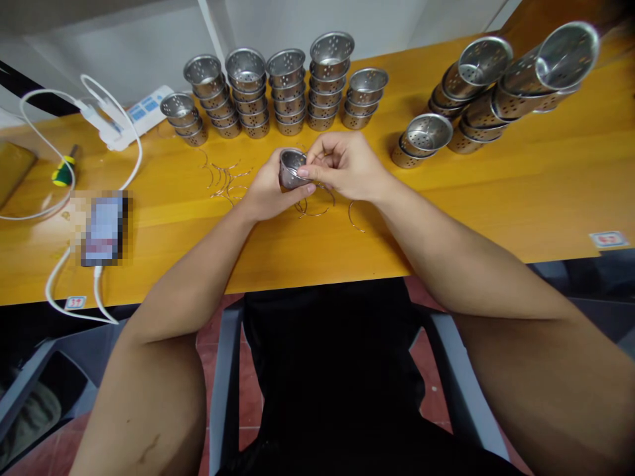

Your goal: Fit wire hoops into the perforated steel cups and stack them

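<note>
A small perforated metal cup (292, 169) is tilted in my left hand (268, 188), whose fingers and thumb wrap around it. My right hand (347, 165) is at the cup's right side, its thumb and fingers pinched at the rim; what lies between them is too small to make out. Thin curved wires (225, 182) lie scattered on the table to the left of my hands. More of these wires lie under the cup, and one curved wire (354, 218) rests below my right wrist.
Stacked perforated cups (255, 99) line the back of the orange table (307, 254). Further stacks (476, 119) lean at the right, with a short stack (421, 139) nearer. A phone (104, 228), white cables, a power strip (143, 116) and a screwdriver (63, 172) are on the left.
</note>
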A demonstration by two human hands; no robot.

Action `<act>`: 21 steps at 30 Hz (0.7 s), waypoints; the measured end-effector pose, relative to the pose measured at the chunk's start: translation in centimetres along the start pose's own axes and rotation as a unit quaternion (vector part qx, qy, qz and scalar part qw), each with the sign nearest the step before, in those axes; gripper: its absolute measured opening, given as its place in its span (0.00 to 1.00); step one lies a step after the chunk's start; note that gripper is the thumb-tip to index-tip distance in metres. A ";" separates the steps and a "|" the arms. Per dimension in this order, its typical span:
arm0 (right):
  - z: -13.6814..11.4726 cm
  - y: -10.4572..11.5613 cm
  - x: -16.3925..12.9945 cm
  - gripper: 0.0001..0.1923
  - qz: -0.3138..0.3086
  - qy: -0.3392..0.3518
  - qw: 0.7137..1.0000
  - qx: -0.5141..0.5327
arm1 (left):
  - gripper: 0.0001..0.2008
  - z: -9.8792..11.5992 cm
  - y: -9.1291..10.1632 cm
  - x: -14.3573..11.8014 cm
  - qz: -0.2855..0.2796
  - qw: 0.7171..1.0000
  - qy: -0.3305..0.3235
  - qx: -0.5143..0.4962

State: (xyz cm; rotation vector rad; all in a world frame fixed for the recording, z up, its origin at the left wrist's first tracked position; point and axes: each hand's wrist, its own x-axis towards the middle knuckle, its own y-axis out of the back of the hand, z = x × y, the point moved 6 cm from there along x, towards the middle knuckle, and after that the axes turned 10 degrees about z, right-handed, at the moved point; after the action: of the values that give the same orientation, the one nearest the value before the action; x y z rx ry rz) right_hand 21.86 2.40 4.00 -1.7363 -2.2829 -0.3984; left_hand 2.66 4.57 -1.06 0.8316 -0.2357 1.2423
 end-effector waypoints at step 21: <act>-0.9 1.7 -0.1 0.32 0.086 0.105 0.980 -0.143 | 0.55 -1.4 0.5 0.5 0.064 0.998 0.012 0.008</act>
State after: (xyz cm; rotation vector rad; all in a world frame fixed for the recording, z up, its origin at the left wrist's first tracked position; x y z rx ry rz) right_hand 23.55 2.42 4.93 -1.9021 -1.9867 -0.8649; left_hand 2.03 5.91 -1.52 0.8241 -0.2640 1.3755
